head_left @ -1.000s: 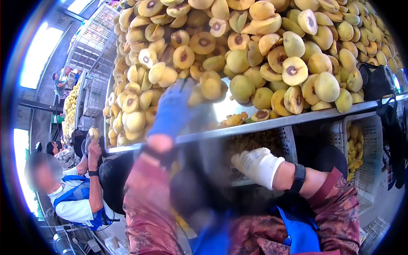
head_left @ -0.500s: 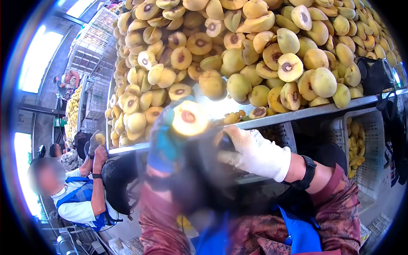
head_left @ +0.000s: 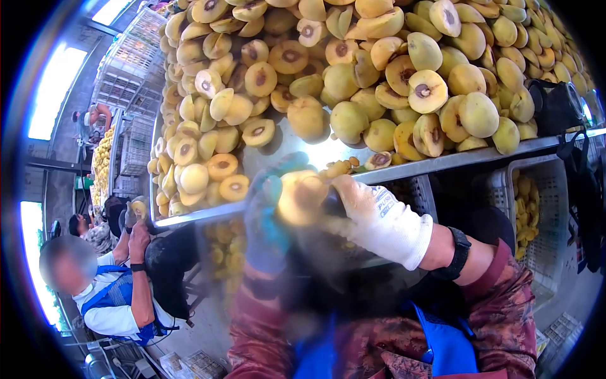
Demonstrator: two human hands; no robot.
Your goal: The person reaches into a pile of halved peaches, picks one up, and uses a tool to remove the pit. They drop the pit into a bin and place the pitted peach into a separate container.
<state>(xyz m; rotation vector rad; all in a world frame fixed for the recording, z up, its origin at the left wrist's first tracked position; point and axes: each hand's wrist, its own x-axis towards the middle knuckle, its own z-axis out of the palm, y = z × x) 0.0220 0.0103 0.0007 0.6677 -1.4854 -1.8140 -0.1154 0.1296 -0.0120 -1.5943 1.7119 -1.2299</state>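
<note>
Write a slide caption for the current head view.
A gloved left hand holds a yellow fruit beside the white-gloved right hand, at a metal table heaped with cut fruit.

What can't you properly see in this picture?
All in the head view:
Dark thing at the right hand: too blurred to name.
Side of the held fruit against the left hand: covered by it.
Far end of the fruit heap: cut off by the top edge.
Crate under the table: partly hidden by the right hand.

Shiny metal table [head_left: 467,157], matt knit-cloth glove [head_left: 401,228], smooth plastic crate [head_left: 548,252], matt fruit halves [head_left: 428,91]
</note>
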